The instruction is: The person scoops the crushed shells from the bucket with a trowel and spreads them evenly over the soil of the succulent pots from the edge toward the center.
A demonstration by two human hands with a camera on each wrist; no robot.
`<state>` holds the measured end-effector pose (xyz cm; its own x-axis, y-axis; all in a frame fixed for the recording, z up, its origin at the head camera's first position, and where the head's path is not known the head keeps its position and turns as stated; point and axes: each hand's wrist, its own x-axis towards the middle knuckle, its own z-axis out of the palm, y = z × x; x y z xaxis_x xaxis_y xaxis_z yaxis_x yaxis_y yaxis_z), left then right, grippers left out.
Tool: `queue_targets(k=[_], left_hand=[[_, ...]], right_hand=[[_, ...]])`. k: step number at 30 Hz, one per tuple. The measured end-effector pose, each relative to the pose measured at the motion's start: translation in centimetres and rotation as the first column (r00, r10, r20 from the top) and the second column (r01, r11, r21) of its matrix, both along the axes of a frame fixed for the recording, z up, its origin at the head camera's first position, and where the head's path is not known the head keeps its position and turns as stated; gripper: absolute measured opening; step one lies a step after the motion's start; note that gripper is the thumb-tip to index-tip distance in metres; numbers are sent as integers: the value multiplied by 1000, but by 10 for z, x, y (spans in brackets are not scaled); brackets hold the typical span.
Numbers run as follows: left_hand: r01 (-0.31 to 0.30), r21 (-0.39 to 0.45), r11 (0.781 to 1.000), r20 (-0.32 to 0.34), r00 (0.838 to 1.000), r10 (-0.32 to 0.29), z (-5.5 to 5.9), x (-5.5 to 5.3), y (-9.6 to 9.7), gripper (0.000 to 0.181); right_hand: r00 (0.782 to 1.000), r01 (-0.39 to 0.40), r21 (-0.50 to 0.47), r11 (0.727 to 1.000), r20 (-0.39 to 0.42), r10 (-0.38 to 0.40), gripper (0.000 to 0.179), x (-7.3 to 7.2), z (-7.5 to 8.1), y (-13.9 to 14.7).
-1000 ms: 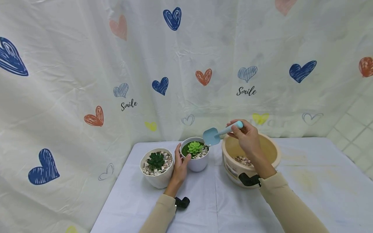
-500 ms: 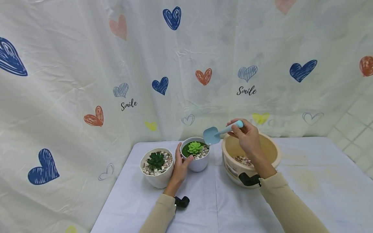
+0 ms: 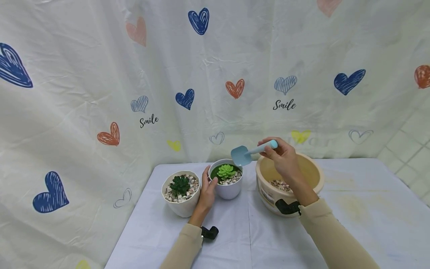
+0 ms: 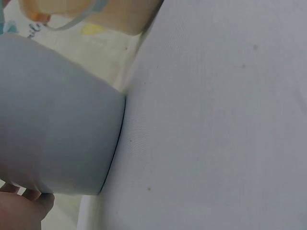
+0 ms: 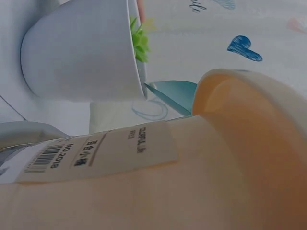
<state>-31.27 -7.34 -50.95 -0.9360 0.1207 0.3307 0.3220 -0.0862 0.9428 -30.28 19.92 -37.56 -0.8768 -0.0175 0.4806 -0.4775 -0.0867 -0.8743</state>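
Blue trowel slants with its blade at the right rim of the small pot; the right hand pinches its handle; the left hand grips the small pot's left side; a beige pot stands right.

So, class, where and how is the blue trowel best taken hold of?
Probably by the handle, coming from the person's right, as the right grip does. The handle is slim and straight, easy to pinch, and rises rightward, away from the small pot. The blade is broad and sits close to that pot's rim, so it looks a poorer hold.
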Motion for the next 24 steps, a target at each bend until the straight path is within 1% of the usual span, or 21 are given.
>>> queue_targets(k=[2,7,9,11,13,15,18,21,24], left_hand=[[-9,-1,1000,-1,1000,9,1,0,0,59],[-45,-52,998,6,999,45,0,-1,0,56],[-43,-61,997,10,999,44,-1,-1,0,58],[-51,-68,996,26,998,53,-2,-1,0,65],[-51,-74,996,52,997,55,-3,-1,1,78],[-54,-99,994,74,995,61,-4,0,1,92],[-58,-129,990,99,992,71,-4,1,1,105],[-58,-123,991,95,993,70,-3,1,1,106],[-60,-101,993,77,995,68,-2,1,2,101]], right_hand=[[1000,-17,16,1000,1,17,34,0,-1,0],[1000,-25,55,998,-7,26,31,-1,-2,0],[1000,-25,69,997,-9,25,31,0,-2,0],[1000,-28,83,996,-8,29,31,1,-1,0],[999,-34,95,995,-5,34,31,1,-1,0],[999,-40,107,993,-2,41,31,2,0,0],[999,-50,122,991,1,50,30,3,1,-1],[999,-54,130,990,1,55,30,3,1,-1],[999,-43,130,991,-12,45,30,4,1,-1]])
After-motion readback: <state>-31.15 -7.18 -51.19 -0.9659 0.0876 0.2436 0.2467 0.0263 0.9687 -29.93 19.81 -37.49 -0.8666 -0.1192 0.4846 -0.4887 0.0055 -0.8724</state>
